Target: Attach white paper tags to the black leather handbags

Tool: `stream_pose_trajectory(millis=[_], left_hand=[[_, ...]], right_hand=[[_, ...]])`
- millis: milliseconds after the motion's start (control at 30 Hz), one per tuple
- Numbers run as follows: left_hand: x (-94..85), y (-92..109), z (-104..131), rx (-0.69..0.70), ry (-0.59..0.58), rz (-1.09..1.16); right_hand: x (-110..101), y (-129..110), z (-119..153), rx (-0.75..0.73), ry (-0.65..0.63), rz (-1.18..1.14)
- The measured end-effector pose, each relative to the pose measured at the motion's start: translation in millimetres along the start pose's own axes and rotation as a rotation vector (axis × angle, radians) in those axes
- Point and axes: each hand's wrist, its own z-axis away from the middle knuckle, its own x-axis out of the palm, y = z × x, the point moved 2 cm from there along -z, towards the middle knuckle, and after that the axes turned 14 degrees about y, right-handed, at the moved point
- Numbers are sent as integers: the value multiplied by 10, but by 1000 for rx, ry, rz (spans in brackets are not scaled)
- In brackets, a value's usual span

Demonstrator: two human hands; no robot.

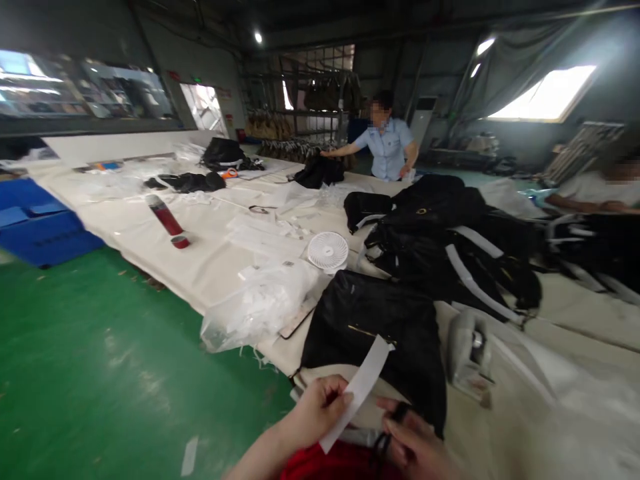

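White strip [361, 380] pinched in left hand [320, 408]

Strip is gripped between thumb and fingers, far end seen against black bag [370, 310]. Dark looped item [383, 443] is seen at right hand [414, 437]; fingers curled, blurred, exact grip can't be told. Bag is laid on cream-covered counter [200, 267], flanked by clear plastic [265, 300] left, tape dispenser [467, 350] right. Beyond: white fan [327, 251], then red flask [166, 217]. Farther off, a dark bundle [319, 172] is touched by a blue-shirted person [390, 150].
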Motion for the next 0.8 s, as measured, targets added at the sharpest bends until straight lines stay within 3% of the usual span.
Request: stream_pose_trajectory(millis=[67, 167, 300, 467, 533, 600, 700, 800], left_hand=[[206, -2, 18, 73, -35, -165], [321, 34, 3, 139, -79, -238], [433, 68, -153, 134, 41, -121], [670, -194, -296, -78, 156, 8], [601, -264, -272, -91, 166, 44], [421, -258, -222, -23, 164, 5], [114, -179, -118, 135, 72, -172], [-63, -150, 16, 269, -15, -296]], right_hand=[[138, -32, 46, 11, 14, -23], [243, -57, 66, -31, 115, 63], [319, 61, 79, -61, 146, 109], [356, 365, 192, -10, 103, -183], [304, 443, 255, 8, 52, -337], [206, 478, 299, -15, 54, -342], [52, 463, 328, -82, 122, -255], [-16, 397, 335, -93, 169, -325]])
